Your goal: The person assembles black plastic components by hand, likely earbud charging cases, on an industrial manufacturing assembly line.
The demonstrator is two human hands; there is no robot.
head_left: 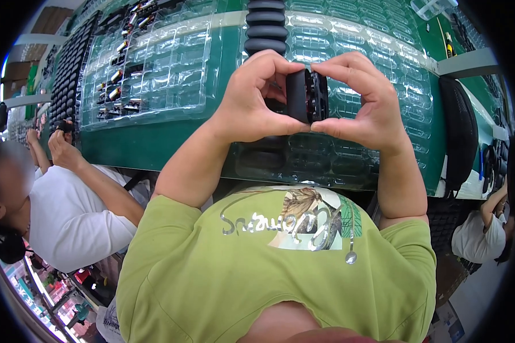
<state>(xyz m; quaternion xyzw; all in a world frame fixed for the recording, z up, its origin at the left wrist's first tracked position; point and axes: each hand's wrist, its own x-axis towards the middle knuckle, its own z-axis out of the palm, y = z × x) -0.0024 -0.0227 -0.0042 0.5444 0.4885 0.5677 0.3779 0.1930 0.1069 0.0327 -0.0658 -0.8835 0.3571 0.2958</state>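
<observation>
Above the workbench I hold two black pieces edge to edge. My left hand (249, 100) pinches a smooth, rounded black shell (296, 96) between thumb and fingers. Facing it, my right hand (369, 100) grips a black casing half (320, 96) by its top and bottom edges. Small parts show in the narrow gap between the two, too fine to make out. Beneath my hands lies a clear plastic tray (377, 43) with oval pockets. A column of black rounded shells (265, 28) sits in it, just beyond my left hand.
Another clear tray (180, 86) on the green bench (131, 143) carries several small electronic assemblies (115, 93). Rows of black pieces (74, 68) lie farther left. A black pouch-like object (459, 131) is at the right edge. Co-workers sit on the left (74, 211) and right (480, 234).
</observation>
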